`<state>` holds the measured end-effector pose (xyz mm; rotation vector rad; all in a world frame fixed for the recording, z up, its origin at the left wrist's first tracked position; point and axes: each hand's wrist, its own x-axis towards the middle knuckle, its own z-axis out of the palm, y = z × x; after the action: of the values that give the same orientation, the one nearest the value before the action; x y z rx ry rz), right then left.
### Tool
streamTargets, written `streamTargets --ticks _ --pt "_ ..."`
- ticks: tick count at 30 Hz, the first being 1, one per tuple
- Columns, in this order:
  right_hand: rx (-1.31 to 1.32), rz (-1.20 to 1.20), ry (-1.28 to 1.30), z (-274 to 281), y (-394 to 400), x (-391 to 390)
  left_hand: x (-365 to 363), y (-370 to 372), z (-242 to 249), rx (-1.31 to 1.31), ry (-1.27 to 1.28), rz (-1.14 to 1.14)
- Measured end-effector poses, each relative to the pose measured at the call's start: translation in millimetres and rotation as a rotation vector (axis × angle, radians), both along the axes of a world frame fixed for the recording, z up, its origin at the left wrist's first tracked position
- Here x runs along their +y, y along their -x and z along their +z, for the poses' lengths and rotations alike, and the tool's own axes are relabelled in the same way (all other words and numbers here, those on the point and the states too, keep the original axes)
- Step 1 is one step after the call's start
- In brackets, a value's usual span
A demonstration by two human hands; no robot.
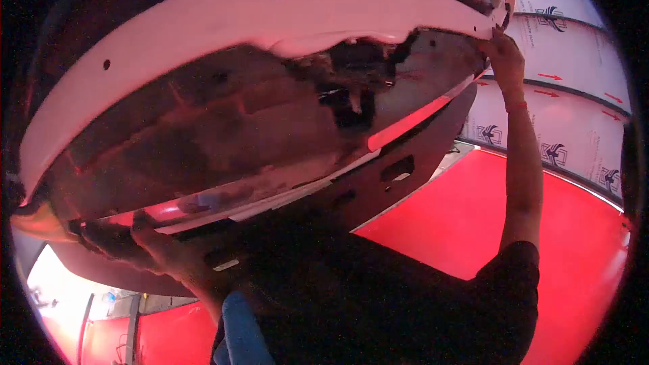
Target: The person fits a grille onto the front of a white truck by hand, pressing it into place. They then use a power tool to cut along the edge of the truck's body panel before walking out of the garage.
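A large curved car body panel, pale with small holes along its rim, fills the upper view. Its inner side is dark, and a long glossy red light bar runs along the lower edge. At the lower left, my left hand is closed around that lower edge by the bar's end, thumb on top, fingers partly hidden. My right hand reaches far out to the upper right, its bent fingers closed on the corner of the panel. What lies under those fingertips is too small to see.
Below the bar is a dark panel with cutouts. The floor looks bright red. White wrapped sheets with red arrows line the right side. A blue cloth hangs near my body at the bottom.
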<state>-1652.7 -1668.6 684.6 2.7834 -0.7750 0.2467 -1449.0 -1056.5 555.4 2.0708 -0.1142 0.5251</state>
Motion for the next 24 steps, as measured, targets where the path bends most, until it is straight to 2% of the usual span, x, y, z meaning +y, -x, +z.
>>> streamTargets --ticks 4,7,10,12,14,16,18,19,21,24 --pt "-0.061 -0.015 -0.073 -5 2 -2 21 -18 -6 -0.036 -0.077 -0.021" --pt "-0.053 0.029 -0.020 -12 11 -18 14 -19 1 -0.032 -0.085 -0.011" --pt "0.089 0.225 0.149 -7 4 -15 22 -21 -7 -0.061 -0.111 0.004" --pt "-0.011 -0.110 -0.026 -2 -7 8 18 -19 -10 -0.091 -0.151 0.008" --pt "0.058 -0.004 0.068 -2 -2 3 -5 -15 2 0.000 0.104 0.117" --pt "0.135 0.102 0.165 -5 7 -5 -10 -10 4 0.014 0.078 0.119" --pt "0.012 0.039 0.014 -2 5 -5 -13 -3 5 0.029 0.044 0.111" --pt "0.032 0.043 0.027 2 2 0 -15 0 5 0.036 0.044 0.109" --pt "0.023 -0.206 -0.119 10 -12 26 -13 3 3 0.058 0.039 0.105" --pt "-0.043 -0.270 -0.221 7 -2 12 -14 2 1 0.080 0.039 0.094"
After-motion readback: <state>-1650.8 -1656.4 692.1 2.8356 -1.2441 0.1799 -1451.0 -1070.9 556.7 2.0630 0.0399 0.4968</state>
